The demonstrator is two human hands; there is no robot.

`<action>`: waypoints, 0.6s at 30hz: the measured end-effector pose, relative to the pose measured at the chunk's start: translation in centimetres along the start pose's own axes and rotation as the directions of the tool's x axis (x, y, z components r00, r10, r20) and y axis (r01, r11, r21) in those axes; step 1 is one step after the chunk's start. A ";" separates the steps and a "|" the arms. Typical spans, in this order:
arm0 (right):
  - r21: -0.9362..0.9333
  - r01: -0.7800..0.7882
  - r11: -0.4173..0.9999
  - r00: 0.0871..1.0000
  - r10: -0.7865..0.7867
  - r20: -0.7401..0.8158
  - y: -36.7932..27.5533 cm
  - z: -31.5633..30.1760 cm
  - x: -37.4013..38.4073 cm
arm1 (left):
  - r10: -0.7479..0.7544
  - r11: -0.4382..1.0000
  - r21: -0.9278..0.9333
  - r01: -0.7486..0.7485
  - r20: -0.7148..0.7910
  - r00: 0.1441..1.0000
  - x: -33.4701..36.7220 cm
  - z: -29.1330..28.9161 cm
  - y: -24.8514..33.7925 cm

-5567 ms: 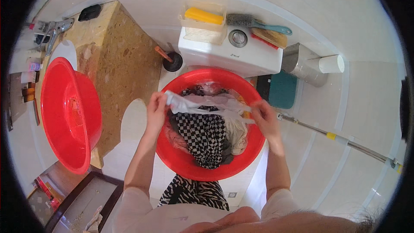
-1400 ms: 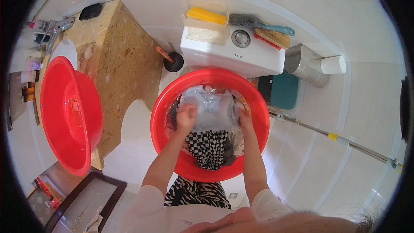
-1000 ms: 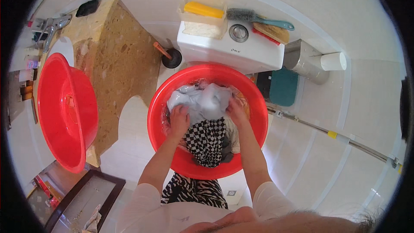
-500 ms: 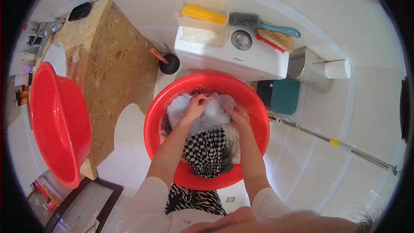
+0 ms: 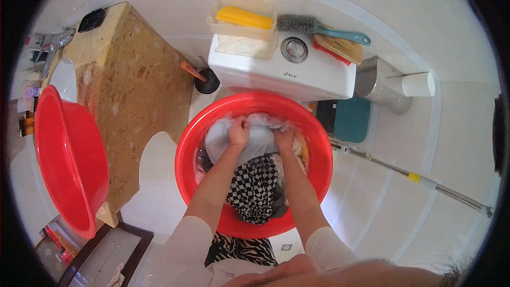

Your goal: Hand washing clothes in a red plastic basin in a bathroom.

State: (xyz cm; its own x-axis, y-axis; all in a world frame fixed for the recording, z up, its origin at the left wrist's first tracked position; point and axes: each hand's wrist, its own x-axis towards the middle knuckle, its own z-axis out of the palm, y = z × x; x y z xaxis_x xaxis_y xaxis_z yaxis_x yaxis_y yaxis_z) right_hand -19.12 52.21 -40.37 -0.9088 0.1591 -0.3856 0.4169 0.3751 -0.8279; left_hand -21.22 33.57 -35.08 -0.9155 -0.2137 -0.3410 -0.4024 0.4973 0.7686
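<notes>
From my remote seat, nearest the lens: both forearms reach down into the red basin (image 5: 324, 180), where a black-and-white checked cloth (image 5: 255, 188) lies heaped at the near side; beyond it, the pale garment (image 5: 255, 141) that was stretched wide between the hands a few seconds ago is now bunched at the far side of the basin, which I read as the wash having moved from spreading to scrubbing. The left hand (image 5: 238, 133) is closed in a fist on the garment's upper fold; the right hand (image 5: 285, 139) is curled tight on the same fabric just beside it, so both grips hold the pale garment, knuckles close together. Farther off, the basin sits in front of a white toilet cistern (image 5: 281, 74) carrying a clear tub (image 5: 239, 42) with a yellow bar (image 5: 244, 17) and a scrubbing brush (image 5: 319, 25); a second red basin (image 5: 69, 165) leans against the stone-topped bench (image 5: 138, 90) to the left; a plunger (image 5: 202, 78) stands between bench and cistern.
</notes>
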 end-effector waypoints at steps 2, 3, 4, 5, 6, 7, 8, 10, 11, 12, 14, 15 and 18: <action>0.024 0.082 0.996 0.990 -0.079 -0.120 0.3 1.9 1.0 | 0.008 0.996 -0.088 -0.010 -0.031 0.999 0.9 -0.8 0.9; 0.107 0.092 0.990 0.980 -0.071 -0.187 0.3 3.4 0.5 | 0.115 0.992 -0.043 -0.120 -0.107 0.988 0.5 -1.5 0.6; 0.106 0.134 0.985 0.978 -0.115 -0.172 0.4 3.5 0.0 | 0.228 0.973 0.007 -0.230 -0.176 0.958 -0.1 -2.3 0.6; 0.103 0.179 0.978 0.974 -0.162 -0.160 0.5 2.8 -0.6 | 0.341 0.940 0.061 -0.337 -0.237 0.910 -1.0 -3.0 0.7; 0.094 0.211 0.973 0.969 -0.196 -0.150 0.8 1.8 -1.3 | 0.308 0.948 -0.011 -0.317 -0.210 0.928 -2.4 -3.8 0.6; 0.369 -0.037 0.929 0.984 0.097 -0.146 0.6 0.8 -1.8 | 0.276 0.952 -0.085 -0.294 -0.175 0.945 -4.1 -4.9 0.2; 0.610 -0.260 0.748 0.926 0.372 -0.062 -0.2 0.3 -2.2 | 0.247 0.965 -0.012 -0.260 -0.270 0.930 -5.7 -6.4 -0.2; 0.822 -0.434 0.368 0.823 0.533 0.196 -2.8 0.1 -2.9 | 0.088 0.993 -0.030 -0.112 -0.440 0.894 -7.4 -9.3 -2.5; 0.844 -0.465 0.268 0.830 0.462 0.311 -4.6 0.9 -3.3 | -0.055 0.993 -0.118 -0.006 -0.508 0.859 -7.5 -10.4 -5.4; 0.850 -0.497 0.172 0.828 0.385 0.406 -5.8 1.2 -3.7 | -0.202 0.970 -0.226 0.088 -0.551 0.809 -7.7 -11.0 -6.9; 0.787 -0.517 0.337 0.835 0.400 0.377 -6.0 0.3 -4.8 | -0.382 0.919 -0.252 0.304 -0.373 0.846 -7.9 -10.9 -5.9; 0.746 -0.519 0.418 0.843 0.397 0.364 -6.0 0.0 -5.0 | -0.463 0.881 -0.252 0.400 -0.285 0.840 -7.6 -11.1 -5.4; 0.709 -0.540 0.453 0.835 0.394 0.384 -5.9 -1.3 -4.8 | -0.470 0.870 -0.197 0.451 -0.060 0.880 -5.6 -12.1 -5.4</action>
State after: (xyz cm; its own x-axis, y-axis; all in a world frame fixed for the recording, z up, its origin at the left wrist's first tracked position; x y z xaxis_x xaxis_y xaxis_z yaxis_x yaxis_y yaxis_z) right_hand -17.21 50.43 -33.10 -0.5897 -0.0696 -0.8046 0.6886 -0.5638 -0.4560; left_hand -14.02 21.87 -30.76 -0.6171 -0.4727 -0.6290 -0.7644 0.1706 0.6217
